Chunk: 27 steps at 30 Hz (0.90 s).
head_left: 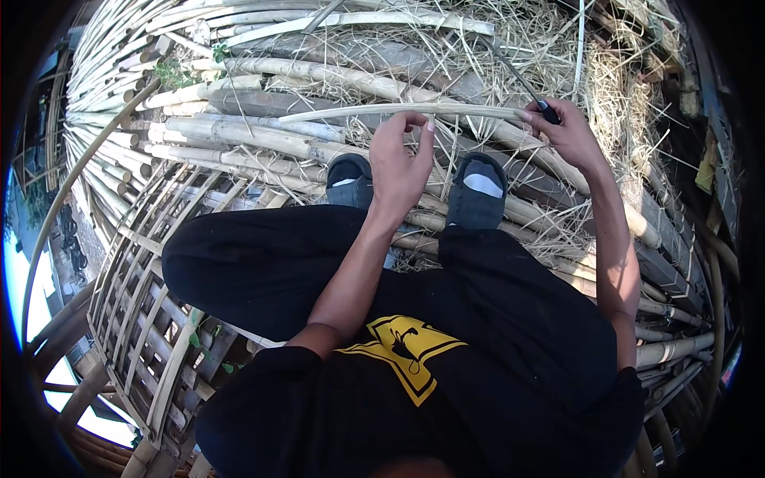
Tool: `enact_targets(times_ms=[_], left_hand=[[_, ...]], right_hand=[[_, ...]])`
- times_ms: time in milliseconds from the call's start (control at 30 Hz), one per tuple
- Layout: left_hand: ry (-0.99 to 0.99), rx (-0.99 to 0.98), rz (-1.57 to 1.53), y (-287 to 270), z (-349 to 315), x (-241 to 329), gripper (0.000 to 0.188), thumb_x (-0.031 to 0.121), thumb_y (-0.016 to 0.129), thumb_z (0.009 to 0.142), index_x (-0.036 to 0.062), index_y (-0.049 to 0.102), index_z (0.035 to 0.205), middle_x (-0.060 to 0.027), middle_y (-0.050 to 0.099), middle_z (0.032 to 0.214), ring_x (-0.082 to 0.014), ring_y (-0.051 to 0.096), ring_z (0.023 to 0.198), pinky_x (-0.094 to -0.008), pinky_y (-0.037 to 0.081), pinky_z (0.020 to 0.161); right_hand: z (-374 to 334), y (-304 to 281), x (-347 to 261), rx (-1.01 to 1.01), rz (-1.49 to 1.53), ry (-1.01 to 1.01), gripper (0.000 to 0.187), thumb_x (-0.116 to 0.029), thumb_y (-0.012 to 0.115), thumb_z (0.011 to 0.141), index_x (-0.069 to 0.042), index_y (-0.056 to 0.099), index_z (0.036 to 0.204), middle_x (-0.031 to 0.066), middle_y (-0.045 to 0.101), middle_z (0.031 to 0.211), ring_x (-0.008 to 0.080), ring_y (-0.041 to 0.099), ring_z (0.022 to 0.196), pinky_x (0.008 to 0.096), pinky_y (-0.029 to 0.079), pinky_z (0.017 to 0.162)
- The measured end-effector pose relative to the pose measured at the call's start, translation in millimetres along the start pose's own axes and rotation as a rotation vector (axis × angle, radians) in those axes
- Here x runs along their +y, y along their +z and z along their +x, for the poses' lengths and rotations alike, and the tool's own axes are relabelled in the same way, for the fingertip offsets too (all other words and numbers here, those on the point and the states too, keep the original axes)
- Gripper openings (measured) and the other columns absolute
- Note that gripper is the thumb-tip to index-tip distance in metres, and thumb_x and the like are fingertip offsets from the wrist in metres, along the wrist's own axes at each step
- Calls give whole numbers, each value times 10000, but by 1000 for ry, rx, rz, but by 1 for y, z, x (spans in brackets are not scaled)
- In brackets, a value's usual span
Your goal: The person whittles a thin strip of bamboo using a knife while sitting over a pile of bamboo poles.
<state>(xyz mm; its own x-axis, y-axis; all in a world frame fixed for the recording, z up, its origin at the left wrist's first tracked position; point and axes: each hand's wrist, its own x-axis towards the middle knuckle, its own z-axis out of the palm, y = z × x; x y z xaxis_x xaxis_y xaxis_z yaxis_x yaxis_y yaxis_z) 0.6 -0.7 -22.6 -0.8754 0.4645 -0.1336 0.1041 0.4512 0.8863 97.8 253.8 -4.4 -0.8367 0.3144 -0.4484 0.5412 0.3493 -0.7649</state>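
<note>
A long pale bamboo strip (pixel 478 110) lies crosswise in front of me, above my feet. My left hand (pixel 398 163) is at its middle, thumb and forefinger closed around it in a pinch. Near the strip's right end is my right hand (pixel 572 137), wrapped round the dark handle of a knife (pixel 547 110). The knife's thin blade points up and to the left, away from me. Fingertips of the right hand also touch the strip's end.
Bamboo poles (pixel 263 139) cover the ground below and beyond the strip. Loose shavings (pixel 526 48) are heaped at the far right. A woven bamboo lattice (pixel 151 319) stands at my left, by a curved pole (pixel 68 195). My sandalled feet (pixel 476 191) rest on the poles.
</note>
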Motion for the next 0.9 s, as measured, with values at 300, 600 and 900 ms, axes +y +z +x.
enact_targets(times_ms=[300, 600, 900], left_hand=[[79, -255, 308, -12, -1, 4, 308, 265, 734, 814, -1, 659, 951, -94, 597, 666, -209, 558, 586, -307, 434, 564], [86, -165, 132, 0, 1, -1, 191, 175, 672, 883, -15, 653, 880, -47, 564, 581, -67, 445, 513, -267, 359, 472], [289, 143, -152, -9, 9, 13, 188, 149, 597, 945, -38, 593, 961, -21, 583, 723, -45, 504, 549, -205, 408, 490]], right_hand=[[-1, -25, -3, -25, -77, -68, 281, -297, 672, 884, -25, 667, 955, -1, 558, 696, 91, 486, 645, 273, 390, 595], [-7, 7, -20, 774, -261, -332, 381, -326, 567, 947, -63, 593, 1221, 137, 625, 1020, 232, 638, 867, 335, 510, 756], [-30, 20, -51, 631, -8, -620, 259, -266, 542, 970, -47, 602, 1095, 9, 598, 626, 57, 444, 469, 233, 344, 447]])
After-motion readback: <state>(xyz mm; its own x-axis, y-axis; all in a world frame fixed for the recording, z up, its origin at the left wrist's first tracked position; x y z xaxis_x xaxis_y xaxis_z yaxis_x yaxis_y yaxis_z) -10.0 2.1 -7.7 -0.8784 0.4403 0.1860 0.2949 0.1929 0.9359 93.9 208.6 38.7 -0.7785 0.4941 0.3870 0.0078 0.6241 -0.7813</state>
